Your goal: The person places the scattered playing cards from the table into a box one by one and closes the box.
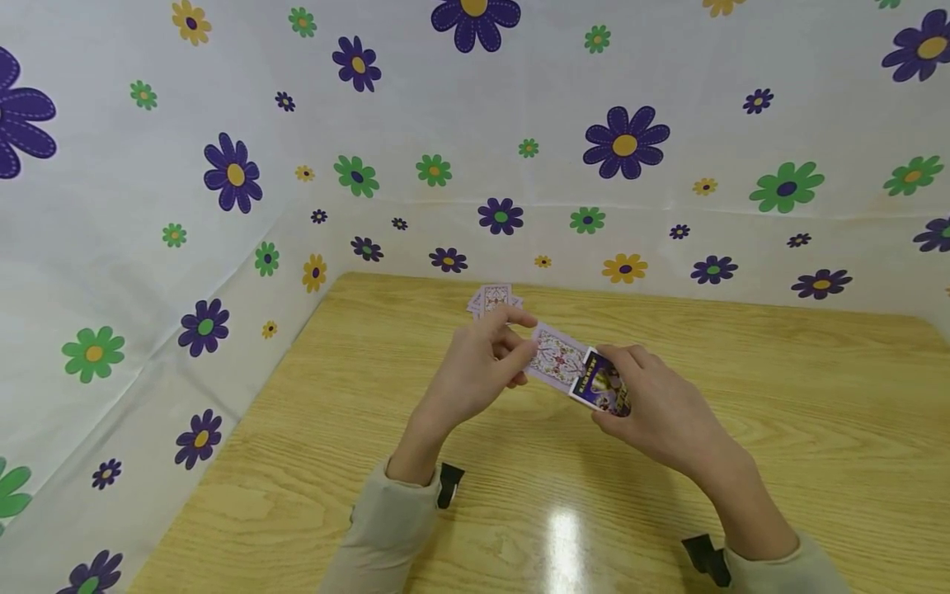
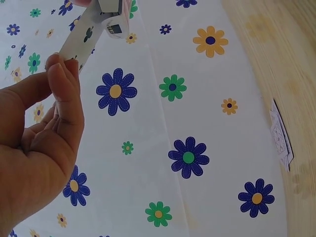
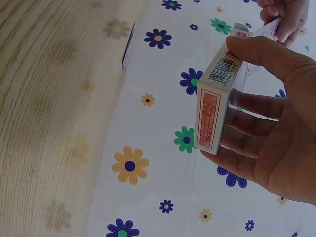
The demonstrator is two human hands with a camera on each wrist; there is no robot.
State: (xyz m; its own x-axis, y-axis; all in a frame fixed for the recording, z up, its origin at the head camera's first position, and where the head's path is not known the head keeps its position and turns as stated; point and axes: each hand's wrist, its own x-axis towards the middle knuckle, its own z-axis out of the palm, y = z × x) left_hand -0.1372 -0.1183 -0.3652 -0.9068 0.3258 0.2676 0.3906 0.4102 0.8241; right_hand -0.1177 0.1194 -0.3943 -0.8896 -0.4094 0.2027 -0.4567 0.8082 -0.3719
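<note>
In the head view my left hand (image 1: 469,370) pinches the near end of a playing card (image 1: 557,358) between thumb and fingers. Its ornate patterned back faces up, and the far end sits at the mouth of a card box (image 1: 599,386). My right hand (image 1: 664,412) grips that dark, picture-fronted box by its edges. From the left wrist, the card (image 2: 86,38) shows a white face with black club marks. The right wrist view gives the box's (image 3: 217,94) side with a barcode and a red-printed end; how many cards are inside is hidden.
A small fanned pile of playing cards (image 1: 496,294), backs up, lies at the far side of the wooden table (image 1: 334,445), partly behind my left hand. A white cloth with flowers (image 1: 549,99) hangs along the table's back and left edges.
</note>
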